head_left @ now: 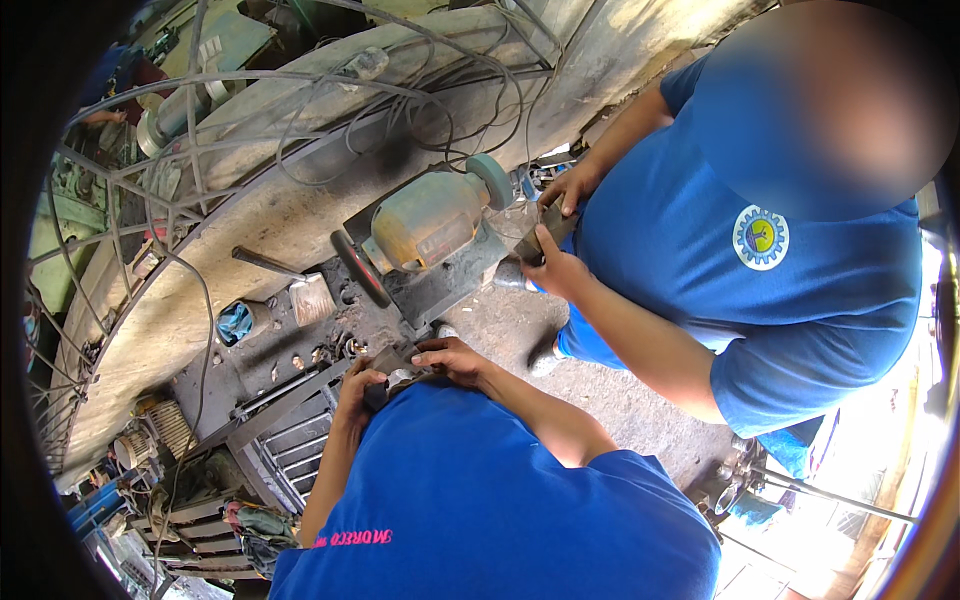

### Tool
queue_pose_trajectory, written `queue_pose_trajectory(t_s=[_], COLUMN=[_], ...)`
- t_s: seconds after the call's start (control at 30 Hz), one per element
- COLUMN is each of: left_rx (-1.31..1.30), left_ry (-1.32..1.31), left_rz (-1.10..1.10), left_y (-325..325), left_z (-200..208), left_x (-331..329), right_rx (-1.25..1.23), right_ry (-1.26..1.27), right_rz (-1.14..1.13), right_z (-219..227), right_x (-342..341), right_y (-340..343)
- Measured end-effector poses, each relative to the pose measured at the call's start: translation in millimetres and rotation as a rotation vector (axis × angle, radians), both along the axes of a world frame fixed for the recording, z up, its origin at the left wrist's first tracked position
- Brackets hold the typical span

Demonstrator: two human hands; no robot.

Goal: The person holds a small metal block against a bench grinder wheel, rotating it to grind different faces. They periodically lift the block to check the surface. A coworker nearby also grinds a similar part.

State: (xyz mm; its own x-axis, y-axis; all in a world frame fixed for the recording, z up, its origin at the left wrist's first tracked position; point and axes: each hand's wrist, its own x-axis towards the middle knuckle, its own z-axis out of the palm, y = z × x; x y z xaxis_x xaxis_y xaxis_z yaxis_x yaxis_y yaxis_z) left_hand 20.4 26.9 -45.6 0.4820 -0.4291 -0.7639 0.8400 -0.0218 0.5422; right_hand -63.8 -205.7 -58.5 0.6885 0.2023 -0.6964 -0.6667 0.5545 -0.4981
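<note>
In front of my blue shirt, my left hand (356, 392) and my right hand (452, 360) are closed around a small grey metal block (392, 366). My left hand grips its left side, with the thumb on top. My right hand has the other end between thumb and fingers. Part of the block is hidden by my fingers and shirt. Just beyond my hands, a bench grinder (425, 220) stands on a metal base. Its dark wheel (361, 268) is on the nearer left side, and a greenish wheel (489, 182) is at the far right.
To the right, a co-worker in a blue shirt (640, 230) holds a dark metal block (541, 236) in both hands. A blue-lined container (236, 323) and a metal scoop-like piece (311, 299) lie left of the grinder. Loose cables (440, 110) hang along the wall behind. A slatted metal grate (300, 437) is at my left.
</note>
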Motion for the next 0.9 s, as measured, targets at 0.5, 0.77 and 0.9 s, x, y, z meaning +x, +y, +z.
queue_pose_trajectory(t_s=[0.5,0.77,0.9], left_rx=[-0.023,-0.068,-0.034], left_ry=[0.041,0.056,-0.075], left_rz=[-0.002,0.006,0.003], left_y=[-7,-11,-17], left_z=[11,12,15], left_x=[-2,-1,5], right_rx=[-0.129,-0.258,-0.374], right_ry=[-0.013,-0.189,-0.119], right_rz=[0.020,-0.125,-0.104], right_z=[-6,5,10], right_x=[-2,-4,-1], right_y=[4,11,9])
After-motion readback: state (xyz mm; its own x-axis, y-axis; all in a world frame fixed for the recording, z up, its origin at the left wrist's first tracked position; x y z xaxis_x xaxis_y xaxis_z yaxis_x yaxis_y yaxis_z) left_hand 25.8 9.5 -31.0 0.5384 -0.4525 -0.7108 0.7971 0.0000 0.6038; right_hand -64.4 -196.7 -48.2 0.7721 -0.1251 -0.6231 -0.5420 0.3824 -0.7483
